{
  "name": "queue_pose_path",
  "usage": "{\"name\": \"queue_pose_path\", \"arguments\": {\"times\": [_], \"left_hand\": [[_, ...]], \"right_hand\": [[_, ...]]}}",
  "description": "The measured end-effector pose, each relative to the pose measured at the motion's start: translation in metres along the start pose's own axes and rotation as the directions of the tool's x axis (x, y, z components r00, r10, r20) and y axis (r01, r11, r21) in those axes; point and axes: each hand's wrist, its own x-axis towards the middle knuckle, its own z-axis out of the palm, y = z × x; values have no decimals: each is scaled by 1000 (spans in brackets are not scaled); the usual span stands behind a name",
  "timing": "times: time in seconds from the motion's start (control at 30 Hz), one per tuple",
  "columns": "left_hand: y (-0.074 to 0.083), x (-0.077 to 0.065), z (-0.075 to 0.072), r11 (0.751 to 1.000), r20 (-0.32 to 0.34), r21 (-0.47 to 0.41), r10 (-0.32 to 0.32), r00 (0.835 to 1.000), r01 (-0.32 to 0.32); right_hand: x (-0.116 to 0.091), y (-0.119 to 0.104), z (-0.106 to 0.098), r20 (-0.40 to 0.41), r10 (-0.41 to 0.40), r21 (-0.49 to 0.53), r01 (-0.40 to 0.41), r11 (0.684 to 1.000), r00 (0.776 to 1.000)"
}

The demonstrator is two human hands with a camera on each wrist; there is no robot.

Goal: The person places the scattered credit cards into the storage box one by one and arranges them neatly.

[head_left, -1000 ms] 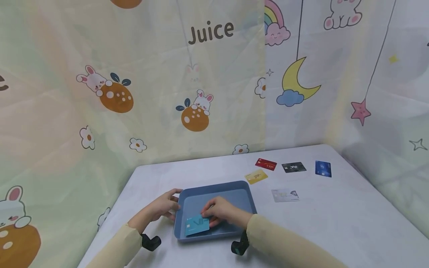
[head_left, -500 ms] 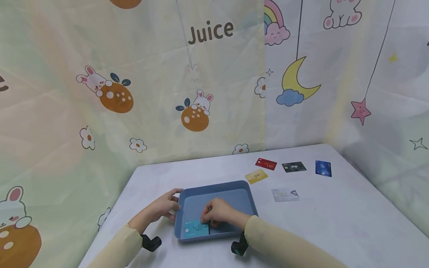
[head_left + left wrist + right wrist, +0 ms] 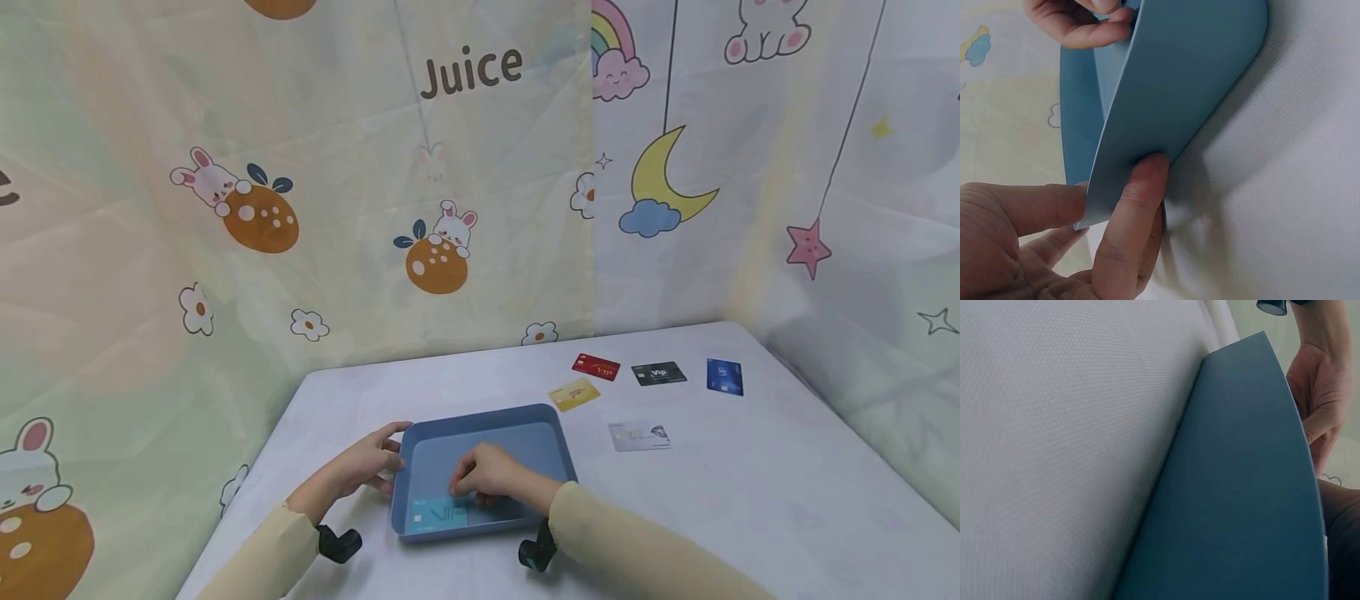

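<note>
A blue shallow tray (image 3: 517, 433) sits near the middle of the white table. My left hand (image 3: 367, 462) grips its left wall; in the left wrist view one finger (image 3: 1145, 181) presses the outer side while others reach over the rim. Inside the tray, at the front left, a teal VIP card (image 3: 435, 517) appears to lie flat. The curled fingers of my right hand (image 3: 491, 473) pinch at the card's upper edge, covering its upper right part. In the right wrist view the tray's outer wall (image 3: 1235, 475) hides the card and these fingertips.
Several cards lie on the table right of the tray: a red one (image 3: 596, 367), a yellow one (image 3: 574, 394), a black one (image 3: 658, 373), a blue one (image 3: 724, 377) and a silver one (image 3: 640, 436). A printed curtain (image 3: 360, 250) hangs behind the table.
My right hand has lowered the teal card from a tilted position to the tray floor, and its fingers have curled more. The left hand and tray have stayed put.
</note>
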Motion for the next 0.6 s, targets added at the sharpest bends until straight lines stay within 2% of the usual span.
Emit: {"name": "queue_pose_path", "arguments": {"times": [0.13,0.33,0.47,0.6], "left_hand": [[0,-1,0,1000,3,-7,5,1000,-5],[0,-2,0,1000,1,-8,9,1000,-9],[0,-2,-1,1000,0,-4,7,1000,-7],[-2,-1,-1,1000,0,0,9,1000,-9]], "right_hand": [[3,3,-2,5,30,15,-30,999,1000],[6,5,-10,-26,55,-24,-56,998,998],[5,4,-16,-64,39,-96,-45,994,997],[1,5,-23,-113,-16,-234,-11,972,994]]}}
